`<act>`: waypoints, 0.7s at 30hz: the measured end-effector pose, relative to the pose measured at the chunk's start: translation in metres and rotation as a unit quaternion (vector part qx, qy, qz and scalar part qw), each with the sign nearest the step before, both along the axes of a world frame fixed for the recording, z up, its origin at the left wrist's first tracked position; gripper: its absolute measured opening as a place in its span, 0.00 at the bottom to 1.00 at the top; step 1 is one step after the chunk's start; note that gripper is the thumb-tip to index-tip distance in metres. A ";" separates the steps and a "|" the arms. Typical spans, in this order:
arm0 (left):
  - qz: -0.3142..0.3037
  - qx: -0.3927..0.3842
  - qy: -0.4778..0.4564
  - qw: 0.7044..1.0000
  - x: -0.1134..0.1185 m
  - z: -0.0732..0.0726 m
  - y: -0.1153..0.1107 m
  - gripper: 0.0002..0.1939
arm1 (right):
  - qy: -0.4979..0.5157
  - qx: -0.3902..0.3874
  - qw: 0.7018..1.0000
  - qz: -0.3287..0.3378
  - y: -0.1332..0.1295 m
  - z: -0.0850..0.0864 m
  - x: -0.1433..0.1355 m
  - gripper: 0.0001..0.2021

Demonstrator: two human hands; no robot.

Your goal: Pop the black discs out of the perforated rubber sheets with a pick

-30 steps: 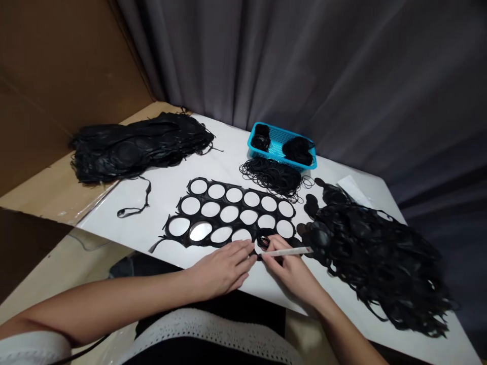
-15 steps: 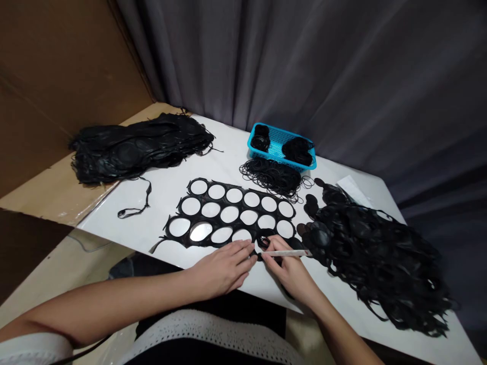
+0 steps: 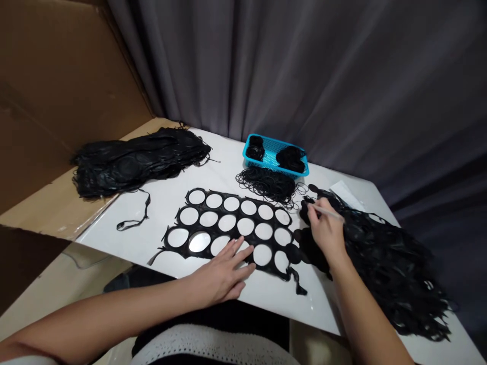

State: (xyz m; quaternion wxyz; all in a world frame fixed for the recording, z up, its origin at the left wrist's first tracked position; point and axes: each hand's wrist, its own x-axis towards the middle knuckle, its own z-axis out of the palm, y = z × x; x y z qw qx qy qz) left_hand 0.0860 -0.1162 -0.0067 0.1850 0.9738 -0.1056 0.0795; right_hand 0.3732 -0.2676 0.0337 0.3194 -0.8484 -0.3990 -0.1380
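1) Three rows of round holes ran through the black sheet [image 3: 237, 215], flat on the near middle of the table [image 3: 125, 246]
2) Of the hands, the left hand [image 3: 224, 276] lay palm down, fingers spread, on the sheet's near edge, gripping nothing
3) The right hand [image 3: 327, 230] pinched a thin pale stick [image 3: 330, 212] at the left edge of the right-hand black pile [image 3: 395, 274]
4) Beyond the sheet, black rings [image 3: 268, 183] lay heaped on the near side of a blue basket [image 3: 269, 156]

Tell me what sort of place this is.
Probably a small workshop's hand-work station: a white table bears a black sheet full of round holes, a heap of black pieces and a blue basket.
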 end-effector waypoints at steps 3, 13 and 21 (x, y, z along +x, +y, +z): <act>0.011 -0.003 -0.009 1.000 -0.002 -0.001 0.001 0.24 | -0.001 0.041 0.999 -0.013 0.039 0.019 0.034 0.09; 0.025 0.050 -0.020 0.998 -0.011 -0.003 0.008 0.27 | 0.078 -0.045 0.981 0.170 0.151 -0.006 0.026 0.07; 0.014 0.075 -0.004 0.997 -0.011 0.010 0.025 0.25 | 0.124 -0.033 0.972 0.198 0.094 0.022 0.014 0.10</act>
